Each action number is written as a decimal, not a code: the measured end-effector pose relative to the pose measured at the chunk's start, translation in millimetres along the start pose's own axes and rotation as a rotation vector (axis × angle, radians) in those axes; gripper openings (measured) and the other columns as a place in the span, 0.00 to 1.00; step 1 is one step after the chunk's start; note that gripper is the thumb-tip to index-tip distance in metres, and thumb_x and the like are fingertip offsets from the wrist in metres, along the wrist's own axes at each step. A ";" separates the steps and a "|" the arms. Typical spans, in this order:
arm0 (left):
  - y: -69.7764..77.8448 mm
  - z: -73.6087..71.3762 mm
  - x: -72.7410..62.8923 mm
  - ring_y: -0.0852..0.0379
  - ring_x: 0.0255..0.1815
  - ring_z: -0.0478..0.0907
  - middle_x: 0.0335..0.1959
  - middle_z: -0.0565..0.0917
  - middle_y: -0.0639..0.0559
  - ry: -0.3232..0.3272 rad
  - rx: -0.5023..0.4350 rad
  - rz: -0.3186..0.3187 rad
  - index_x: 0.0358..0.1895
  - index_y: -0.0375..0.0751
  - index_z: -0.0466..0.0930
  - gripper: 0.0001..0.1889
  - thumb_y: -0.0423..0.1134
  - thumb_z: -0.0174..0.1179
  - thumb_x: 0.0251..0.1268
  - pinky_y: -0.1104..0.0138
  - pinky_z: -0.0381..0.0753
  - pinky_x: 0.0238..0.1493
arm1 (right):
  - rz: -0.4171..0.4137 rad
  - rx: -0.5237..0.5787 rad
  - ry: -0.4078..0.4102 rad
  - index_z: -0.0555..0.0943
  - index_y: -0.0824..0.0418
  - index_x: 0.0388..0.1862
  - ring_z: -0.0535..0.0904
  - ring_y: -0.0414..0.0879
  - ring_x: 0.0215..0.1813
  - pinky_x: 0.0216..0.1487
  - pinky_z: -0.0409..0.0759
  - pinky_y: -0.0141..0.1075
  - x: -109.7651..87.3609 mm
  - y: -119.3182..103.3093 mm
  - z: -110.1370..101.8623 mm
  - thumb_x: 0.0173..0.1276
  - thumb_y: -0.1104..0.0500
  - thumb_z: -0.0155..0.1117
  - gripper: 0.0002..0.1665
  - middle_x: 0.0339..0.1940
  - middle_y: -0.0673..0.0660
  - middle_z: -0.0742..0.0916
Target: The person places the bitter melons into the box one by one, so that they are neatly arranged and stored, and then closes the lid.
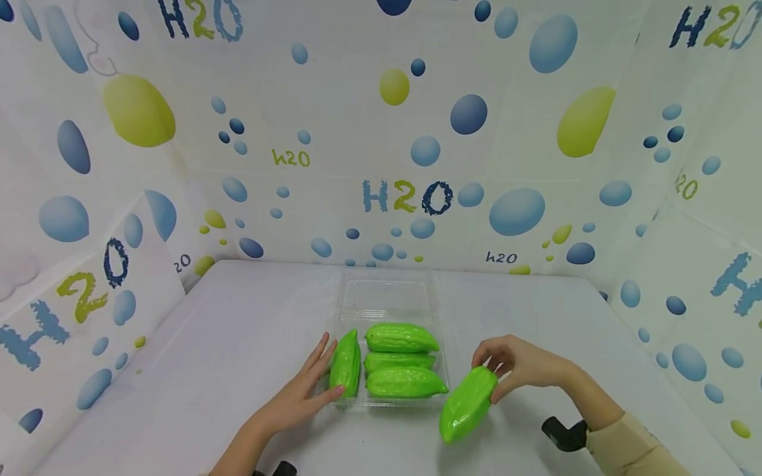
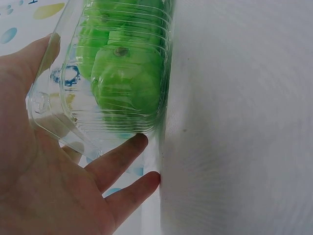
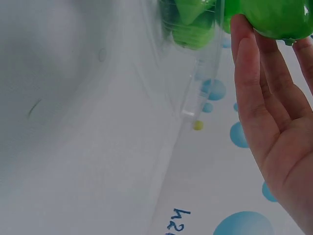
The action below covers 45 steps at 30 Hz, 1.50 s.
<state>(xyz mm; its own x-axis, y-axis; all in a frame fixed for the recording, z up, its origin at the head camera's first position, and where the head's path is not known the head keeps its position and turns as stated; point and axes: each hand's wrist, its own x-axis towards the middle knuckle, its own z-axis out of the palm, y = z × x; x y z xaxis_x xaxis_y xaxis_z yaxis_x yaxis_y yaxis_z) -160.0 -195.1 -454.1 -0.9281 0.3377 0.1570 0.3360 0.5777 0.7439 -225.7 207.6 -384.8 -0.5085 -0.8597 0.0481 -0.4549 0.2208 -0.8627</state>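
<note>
A clear plastic box (image 1: 393, 403) sits on the table with glossy green bitter melons inside. One melon (image 1: 345, 365) stands lengthwise on the left, and three others (image 1: 407, 383) lie crosswise beside it. My left hand (image 1: 300, 390) rests at the box's left side, fingers spread; in the left wrist view its fingers lie along the ribbed wall and corner. To the right of the box, my right hand (image 1: 526, 362) holds another green bitter melon (image 1: 467, 406) between thumb and fingers, its tip pointing down toward the front left. The right wrist view shows its stem end (image 3: 281, 19).
The box's transparent lid (image 1: 387, 294) lies folded back behind it. White covering spreads over the table (image 1: 250, 311), with a patterned white sheet (image 1: 333, 112) rising behind and on both sides. A black wrist device (image 1: 564, 434) sits by the right sleeve.
</note>
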 end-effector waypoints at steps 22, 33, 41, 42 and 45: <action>2.7 -0.7 -1.4 0.42 0.72 0.37 0.74 0.36 0.46 0.007 0.010 0.012 0.73 0.44 0.43 0.41 0.50 0.55 0.63 0.37 0.50 0.60 | 0.052 -0.063 0.183 0.75 0.64 0.44 0.78 0.52 0.41 0.41 0.81 0.41 17.8 -17.0 -3.8 0.49 0.62 0.74 0.23 0.42 0.61 0.80; 3.4 -1.7 -2.4 0.41 0.72 0.36 0.73 0.36 0.46 -0.002 -0.004 0.011 0.73 0.43 0.42 0.41 0.50 0.55 0.63 0.37 0.49 0.60 | 0.058 -0.049 0.324 0.76 0.64 0.43 0.79 0.52 0.40 0.39 0.81 0.39 28.2 -10.1 8.1 0.49 0.62 0.74 0.23 0.42 0.61 0.80; 1.6 -1.5 -2.1 0.41 0.72 0.36 0.73 0.36 0.46 -0.003 -0.004 0.016 0.73 0.43 0.42 0.41 0.50 0.56 0.63 0.37 0.49 0.60 | 0.119 -0.047 0.422 0.76 0.65 0.44 0.78 0.52 0.41 0.39 0.81 0.36 34.7 -11.7 17.8 0.49 0.60 0.75 0.24 0.42 0.60 0.81; 1.4 -1.4 -2.1 0.41 0.72 0.36 0.73 0.36 0.46 -0.002 -0.004 0.018 0.73 0.43 0.42 0.41 0.50 0.56 0.63 0.37 0.49 0.60 | 0.123 -0.043 0.432 0.76 0.65 0.44 0.78 0.53 0.41 0.39 0.81 0.36 35.5 -12.3 18.8 0.49 0.60 0.75 0.24 0.42 0.60 0.81; 0.6 -1.6 -2.1 0.41 0.72 0.36 0.73 0.36 0.46 0.000 -0.001 0.021 0.73 0.43 0.42 0.41 0.50 0.56 0.63 0.37 0.49 0.60 | 0.145 -0.037 0.460 0.75 0.66 0.44 0.78 0.53 0.42 0.39 0.80 0.35 37.9 -13.1 21.8 0.49 0.59 0.75 0.25 0.43 0.61 0.81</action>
<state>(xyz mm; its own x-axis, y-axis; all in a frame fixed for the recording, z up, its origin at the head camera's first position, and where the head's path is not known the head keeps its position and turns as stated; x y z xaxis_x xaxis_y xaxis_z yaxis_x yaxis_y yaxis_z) -158.1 -196.6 -452.9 -0.9209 0.3496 0.1723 0.3549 0.5696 0.7414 -223.1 162.0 -382.7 -0.8355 -0.5276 0.1537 -0.3768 0.3465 -0.8590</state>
